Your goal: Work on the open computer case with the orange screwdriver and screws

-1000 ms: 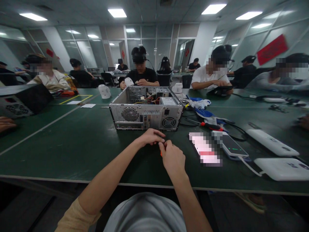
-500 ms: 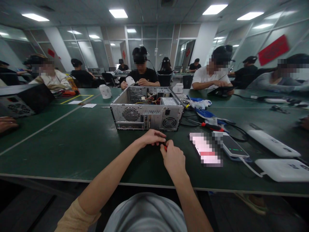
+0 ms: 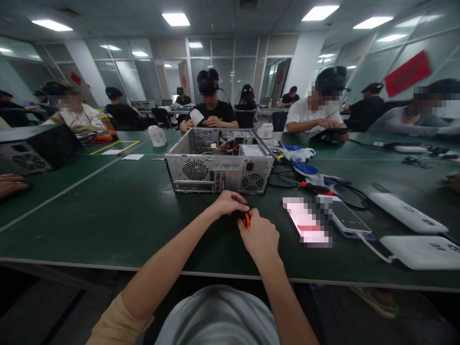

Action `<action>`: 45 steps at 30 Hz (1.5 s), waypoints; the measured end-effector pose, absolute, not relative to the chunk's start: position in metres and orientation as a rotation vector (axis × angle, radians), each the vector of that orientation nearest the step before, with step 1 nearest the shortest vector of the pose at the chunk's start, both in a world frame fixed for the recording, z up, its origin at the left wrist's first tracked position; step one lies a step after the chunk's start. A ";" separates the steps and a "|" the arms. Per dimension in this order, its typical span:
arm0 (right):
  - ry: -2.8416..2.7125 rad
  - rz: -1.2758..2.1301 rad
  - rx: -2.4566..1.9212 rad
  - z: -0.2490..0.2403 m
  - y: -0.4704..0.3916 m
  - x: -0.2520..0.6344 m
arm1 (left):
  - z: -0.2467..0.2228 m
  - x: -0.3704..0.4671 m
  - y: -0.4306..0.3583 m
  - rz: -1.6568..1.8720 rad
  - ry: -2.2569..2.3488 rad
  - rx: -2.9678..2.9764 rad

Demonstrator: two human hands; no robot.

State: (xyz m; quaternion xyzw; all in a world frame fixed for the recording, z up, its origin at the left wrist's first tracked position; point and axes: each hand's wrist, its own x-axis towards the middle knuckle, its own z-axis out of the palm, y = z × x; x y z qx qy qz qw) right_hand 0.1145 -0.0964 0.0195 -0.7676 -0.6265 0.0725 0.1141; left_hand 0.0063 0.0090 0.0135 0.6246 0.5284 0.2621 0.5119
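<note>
My right hand (image 3: 261,235) is closed around a small orange-and-black object (image 3: 247,220), mostly hidden by the fingers, so its kind does not show. Close in front of it, my left hand (image 3: 229,203) has its fingers bent together by the object's far end; whether they pinch anything is hidden. Just beyond both hands stands an uncovered computer case (image 3: 230,173), its rear panel facing me. Inside it, loose wires and a power supply (image 3: 251,150) are visible.
On the right lie a red-and-black screwdriver (image 3: 318,189), blue-and-white gloves (image 3: 305,168), a lit phone (image 3: 304,223), a phone-like device on a white cable (image 3: 350,218) and white power banks (image 3: 420,251). A white mug-like object (image 3: 157,136) and a black computer case (image 3: 36,148) stand left. Co-workers sit around.
More of the orange part shows between my hands, and my right hand has shifted very slightly. The person opposite has tilted a white object a little. The computer case has stayed put.
</note>
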 end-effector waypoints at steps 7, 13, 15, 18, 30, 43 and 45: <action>-1.776 0.224 -2.247 0.020 -0.098 0.113 | 0.009 0.011 0.010 0.690 1.346 1.525; -1.824 0.210 -2.258 0.015 -0.095 0.111 | 0.001 0.008 0.013 0.685 1.294 1.680; -1.845 0.211 -2.266 0.016 -0.095 0.110 | 0.004 0.004 0.012 0.640 1.247 1.719; -1.850 0.229 -2.275 0.018 -0.096 0.109 | 0.013 -0.002 0.008 0.490 1.162 1.675; -1.815 0.247 -2.150 0.017 -0.097 0.115 | 0.015 0.000 0.007 0.512 1.131 1.543; -1.817 0.321 -2.207 0.023 -0.098 0.110 | 0.010 -0.003 0.012 0.537 1.178 1.664; -1.833 0.303 -2.220 0.023 -0.098 0.108 | 0.013 -0.005 0.010 0.490 1.134 1.636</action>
